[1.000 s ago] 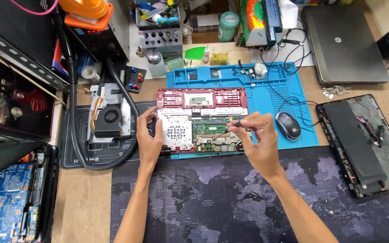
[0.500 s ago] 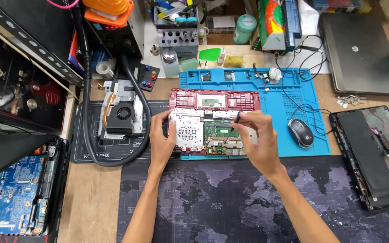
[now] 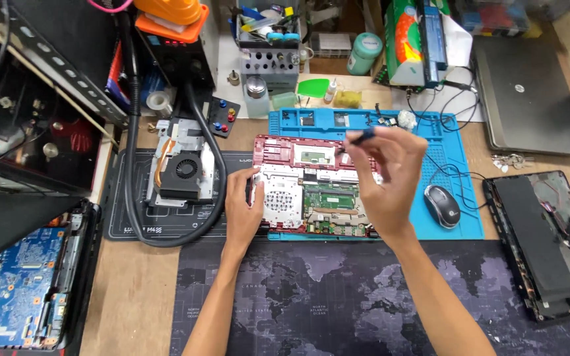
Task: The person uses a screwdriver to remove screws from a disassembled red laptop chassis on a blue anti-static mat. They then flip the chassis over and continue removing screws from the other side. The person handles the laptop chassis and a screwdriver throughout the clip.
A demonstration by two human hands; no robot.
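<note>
The right hand (image 3: 387,175) pinches a small dark screwdriver (image 3: 363,136) between thumb and forefinger. The tool's long axis runs from about 2 o'clock at the fingers to 8 o'clock at its tip, and the tip sits over the upper middle of the opened red laptop base (image 3: 311,184). The laptop base lies directly beneath and toward 7 o'clock of those fingers, so the right hand is the nearer one to the tool's working point.

The left hand (image 3: 244,211) rests at 9 o'clock of the laptop base. Its fingers are pressed together against the left edge of the silver inner plate (image 3: 278,198); nothing is gripped inside them.

The laptop base sits across the blue work mat (image 3: 456,227) on the counter (image 3: 133,290). A computer mouse (image 3: 442,206) lies at 3 o'clock of the right hand, and a cooling fan assembly (image 3: 181,173) at 9 o'clock of the left.

Compared with half a second ago, the right hand is raised and shifted toward 12 o'clock, lifting the screwdriver off the board area. The left hand keeps its place.
</note>
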